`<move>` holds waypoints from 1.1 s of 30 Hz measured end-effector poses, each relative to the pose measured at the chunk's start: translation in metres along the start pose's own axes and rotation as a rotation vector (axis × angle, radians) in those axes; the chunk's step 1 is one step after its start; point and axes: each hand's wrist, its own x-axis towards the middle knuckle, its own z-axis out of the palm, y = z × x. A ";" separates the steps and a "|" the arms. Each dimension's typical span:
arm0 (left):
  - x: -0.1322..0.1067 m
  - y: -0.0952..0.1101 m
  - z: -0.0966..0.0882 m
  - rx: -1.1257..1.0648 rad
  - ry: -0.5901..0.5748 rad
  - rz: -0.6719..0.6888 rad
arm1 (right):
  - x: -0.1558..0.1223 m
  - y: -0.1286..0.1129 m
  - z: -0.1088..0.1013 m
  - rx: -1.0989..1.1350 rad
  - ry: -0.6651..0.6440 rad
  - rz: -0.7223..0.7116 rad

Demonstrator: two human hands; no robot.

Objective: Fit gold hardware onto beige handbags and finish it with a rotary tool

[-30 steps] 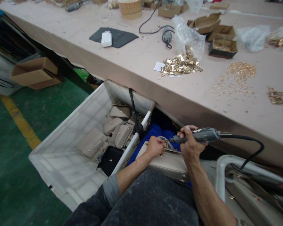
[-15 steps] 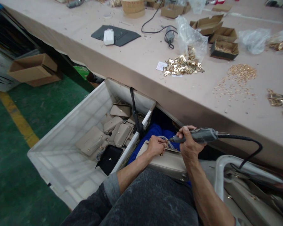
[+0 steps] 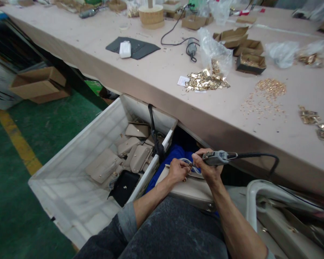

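A beige bag (image 3: 190, 190) lies on my lap, below the table edge. My left hand (image 3: 178, 170) is closed in a pinch on a small gold fitting at the bag's top. My right hand (image 3: 207, 168) is wrapped round a grey corded power tool (image 3: 218, 157), whose tip points left at that fitting. The tool's black cord (image 3: 261, 158) loops off to the right. A blue cloth (image 3: 175, 153) shows behind the bag.
A white crate (image 3: 78, 172) to my left holds several beige bag pieces and a black one. The pink table (image 3: 156, 86) carries heaps of gold hardware (image 3: 205, 80), small cardboard boxes, plastic bags and a second corded tool. A white frame (image 3: 255, 194) stands at right.
My right hand has shifted left and turned the tool, bringing its tip closer to the fitting. The view has tilted up slightly, showing more of the table's far side.
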 end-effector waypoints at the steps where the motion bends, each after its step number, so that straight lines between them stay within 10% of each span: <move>1: -0.001 0.002 -0.001 0.003 -0.003 0.013 | 0.000 -0.002 0.001 -0.050 -0.045 -0.054; 7: -0.003 0.016 0.004 0.005 -0.054 0.141 | -0.002 -0.025 0.003 -0.117 -0.275 -0.165; 11: 0.003 0.007 0.010 -0.070 -0.065 -0.011 | 0.004 -0.060 -0.008 0.029 -0.337 -0.255; 22: 0.015 -0.019 0.016 -0.184 0.027 -0.065 | 0.102 -0.148 -0.120 0.586 0.461 -0.424; 33: 0.023 -0.025 0.022 -0.146 0.051 -0.080 | 0.181 -0.117 -0.166 0.802 0.929 -0.265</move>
